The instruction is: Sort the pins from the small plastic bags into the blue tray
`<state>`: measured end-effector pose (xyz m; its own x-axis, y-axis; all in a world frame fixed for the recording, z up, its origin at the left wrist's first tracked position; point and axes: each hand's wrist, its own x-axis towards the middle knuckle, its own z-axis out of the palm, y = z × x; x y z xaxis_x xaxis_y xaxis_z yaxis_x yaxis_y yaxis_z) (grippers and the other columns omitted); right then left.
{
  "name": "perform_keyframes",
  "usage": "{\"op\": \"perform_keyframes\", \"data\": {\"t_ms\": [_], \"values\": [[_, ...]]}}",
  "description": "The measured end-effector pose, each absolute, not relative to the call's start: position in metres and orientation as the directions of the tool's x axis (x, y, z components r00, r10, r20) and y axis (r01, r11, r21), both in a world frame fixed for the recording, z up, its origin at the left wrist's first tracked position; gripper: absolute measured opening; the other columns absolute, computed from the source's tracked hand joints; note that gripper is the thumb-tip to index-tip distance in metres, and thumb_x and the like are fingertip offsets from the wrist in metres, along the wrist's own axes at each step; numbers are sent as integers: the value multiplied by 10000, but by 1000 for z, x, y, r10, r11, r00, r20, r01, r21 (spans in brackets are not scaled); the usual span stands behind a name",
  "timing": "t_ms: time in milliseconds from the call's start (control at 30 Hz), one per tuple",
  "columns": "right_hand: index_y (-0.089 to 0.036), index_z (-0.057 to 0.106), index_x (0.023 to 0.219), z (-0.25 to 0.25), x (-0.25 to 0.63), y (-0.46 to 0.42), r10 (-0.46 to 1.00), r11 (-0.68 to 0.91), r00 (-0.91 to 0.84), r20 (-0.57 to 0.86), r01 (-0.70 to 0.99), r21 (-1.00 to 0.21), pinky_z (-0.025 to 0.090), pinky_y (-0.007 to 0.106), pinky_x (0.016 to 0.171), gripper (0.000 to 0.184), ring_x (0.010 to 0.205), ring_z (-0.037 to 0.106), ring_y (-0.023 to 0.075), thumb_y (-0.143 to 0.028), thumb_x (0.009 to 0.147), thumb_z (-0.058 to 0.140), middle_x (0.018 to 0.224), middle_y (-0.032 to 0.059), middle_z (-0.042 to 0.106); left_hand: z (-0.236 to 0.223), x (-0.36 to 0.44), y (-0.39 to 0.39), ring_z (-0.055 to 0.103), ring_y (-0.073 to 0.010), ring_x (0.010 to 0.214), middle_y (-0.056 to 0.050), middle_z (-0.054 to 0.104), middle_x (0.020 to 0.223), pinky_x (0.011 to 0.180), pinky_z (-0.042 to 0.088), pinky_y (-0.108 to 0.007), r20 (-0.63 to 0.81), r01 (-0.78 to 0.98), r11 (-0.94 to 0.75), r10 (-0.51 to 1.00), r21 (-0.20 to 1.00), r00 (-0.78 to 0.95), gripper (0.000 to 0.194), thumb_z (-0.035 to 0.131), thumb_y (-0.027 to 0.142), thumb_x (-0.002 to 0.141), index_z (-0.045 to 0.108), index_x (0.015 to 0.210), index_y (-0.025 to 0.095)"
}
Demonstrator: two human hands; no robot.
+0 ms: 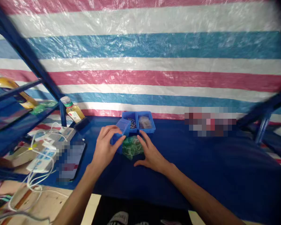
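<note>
My left hand point(107, 142) grips a small blue plastic bin point(123, 126), which is tilted toward the right. Beside the bin, a crumpled heap of green see-through plastic or netting point(132, 148) lies on the blue table. My right hand point(152, 153) is at the right side of this heap, thumb and fingers spread; whether the fingertips touch it I cannot tell. Behind stand two more blue bins: the left bin point(125, 116) holds small dark and shiny metal pieces, and the right bin point(153, 128) has a clear plastic bag point(145, 122) in it.
On the left lie a phone point(72, 161), a white power strip point(44, 157) and tangled white cables point(34, 182). A capped bottle point(72, 110) stands by the blue frame post point(53, 90). A striped sheet point(154, 47) hangs behind the table point(201, 168). A blurred-out patch covers something at back right.
</note>
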<state>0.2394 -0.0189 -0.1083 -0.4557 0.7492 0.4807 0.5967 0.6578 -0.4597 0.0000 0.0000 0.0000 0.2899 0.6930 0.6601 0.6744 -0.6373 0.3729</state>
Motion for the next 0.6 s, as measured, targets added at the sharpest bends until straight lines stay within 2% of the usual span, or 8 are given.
{"op": "perform_keyframes", "data": {"t_ms": [100,200,367,467,600], "values": [[-287,-50,1648,-111,241,-18,746,661,-448,494,594,-459,299,634,1218,1402,1578,87,402,-469,671,939,1707,197,14,1,3,-8,631,-221,1055,-60,685,1108,958,513,-391,666,617,-725,626,306,406,136,730,250,921,669,1041,223],[-283,-33,1655,-109,242,-19,755,651,-466,461,611,-450,300,640,1212,1372,1576,89,413,-519,691,913,1710,197,27,2,1,-13,632,-217,1026,-68,696,1106,922,523,-385,679,592,-764,579,258,451,153,741,225,910,679,1050,224],[-303,142,1657,-101,242,-19,779,626,-525,342,676,-389,275,670,1200,1179,1574,63,429,-675,752,799,1722,157,70,2,-2,-21,636,-202,987,-59,707,1065,885,535,-376,722,575,-789,526,217,449,188,771,167,877,689,1036,225],[-330,253,1636,-96,241,-19,771,637,-564,296,692,-339,262,691,1188,1026,1566,98,438,-741,807,697,1708,126,188,1,1,-24,649,-194,971,-50,713,1056,880,544,-369,734,534,-822,485,197,475,234,794,151,852,691,1047,228],[-355,439,1552,-92,241,-19,759,651,-595,266,687,-321,289,651,1190,803,1533,229,414,-732,869,631,1634,101,370,2,0,-22,665,-198,960,-43,721,1033,864,545,-366,783,590,-782,491,202,383,236,815,150,830,713,1024,236]]}}
